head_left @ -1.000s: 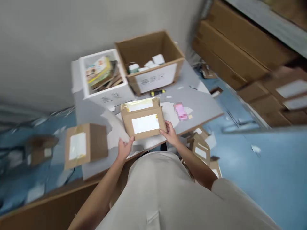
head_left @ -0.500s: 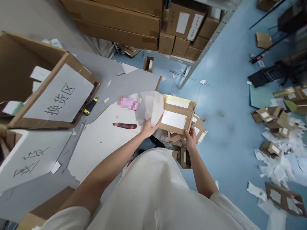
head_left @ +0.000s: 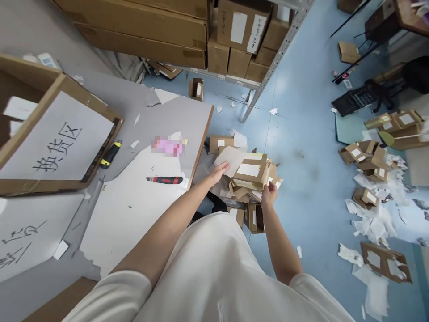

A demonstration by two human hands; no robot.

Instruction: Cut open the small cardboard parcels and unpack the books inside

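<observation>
A small cardboard box (head_left: 248, 170) with a white label and yellowish tape lies over the pile of boxes beside the table, white foam wrap (head_left: 231, 157) at its left end. My left hand (head_left: 221, 172) is at the wrap, fingers stretched out and not closed around it. Close to the box's lower right corner is my right hand (head_left: 270, 194), its fingers loosely bent and apart from the box, as far as I can see. On the table lie a red-and-black utility knife (head_left: 165, 180) and a pink, pixelated item (head_left: 167, 146).
Left on the table (head_left: 197, 118) stands a large labelled carton (head_left: 63, 138), a yellow-and-black cutter (head_left: 111, 154) beside it. A metal shelf (head_left: 278, 58) holds cartons ahead. Flattened boxes (head_left: 385, 264) and white wrapping (head_left: 372, 219) litter the blue floor at right.
The box and foam wrap have left my hands and dropped lower, onto the pile. My left hand has moved right and its fingers have straightened. The view has shifted right.
</observation>
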